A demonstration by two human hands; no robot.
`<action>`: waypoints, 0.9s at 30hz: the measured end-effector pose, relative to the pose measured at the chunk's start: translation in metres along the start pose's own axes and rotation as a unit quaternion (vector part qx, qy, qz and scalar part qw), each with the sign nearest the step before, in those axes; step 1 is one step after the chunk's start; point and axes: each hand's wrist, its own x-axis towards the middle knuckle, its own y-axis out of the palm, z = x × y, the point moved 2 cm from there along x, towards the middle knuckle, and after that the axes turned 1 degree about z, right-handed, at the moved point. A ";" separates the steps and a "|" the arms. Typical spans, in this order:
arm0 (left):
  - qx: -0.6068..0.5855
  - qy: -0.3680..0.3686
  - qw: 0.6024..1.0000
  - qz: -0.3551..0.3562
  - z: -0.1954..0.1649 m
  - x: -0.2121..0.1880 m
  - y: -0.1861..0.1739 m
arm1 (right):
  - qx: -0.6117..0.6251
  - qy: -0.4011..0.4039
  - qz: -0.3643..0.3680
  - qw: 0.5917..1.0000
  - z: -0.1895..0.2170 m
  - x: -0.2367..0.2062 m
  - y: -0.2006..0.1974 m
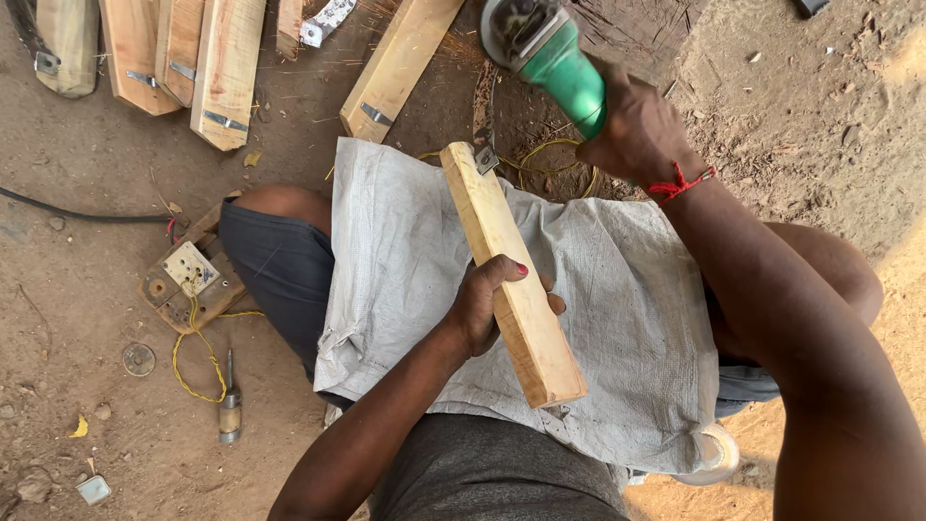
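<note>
Your left hand [497, 304] clamps the pale wooden plank [511, 280] on the lap cloth [617, 289], your right hand [637, 130] grips the green angle grinder [550, 53] at its metal-tipped end [485, 159]; five fitted planks [227, 72] lie beyond.

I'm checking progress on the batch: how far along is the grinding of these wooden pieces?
Several bracketed wooden pieces lie on the ground, seemingly finished. The left hand holds one wooden piece while the right hand grinds its metal bracket with the green grinder. How many remain can't be told.

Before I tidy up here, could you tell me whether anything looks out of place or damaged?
The socket board lies in the dirt with yellow wire trailing loose. The grinder throws sparks just beyond the cloth-covered lap. A screwdriver lies discarded nearby.
</note>
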 end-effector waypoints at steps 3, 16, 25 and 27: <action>-0.023 -0.013 0.999 -0.022 -0.006 0.000 0.004 | 0.018 0.034 -0.082 0.996 -0.025 0.027 -0.008; -0.019 -0.026 0.999 -0.014 -0.010 -0.005 0.009 | 0.035 0.042 -0.090 0.994 -0.036 0.027 -0.017; 0.018 -0.029 0.999 -0.029 -0.011 0.005 -0.004 | 0.052 0.075 -0.033 0.995 -0.030 0.021 0.000; 0.031 -0.018 0.999 -0.025 -0.022 0.006 0.000 | 0.075 0.104 -0.076 0.989 -0.048 0.034 -0.029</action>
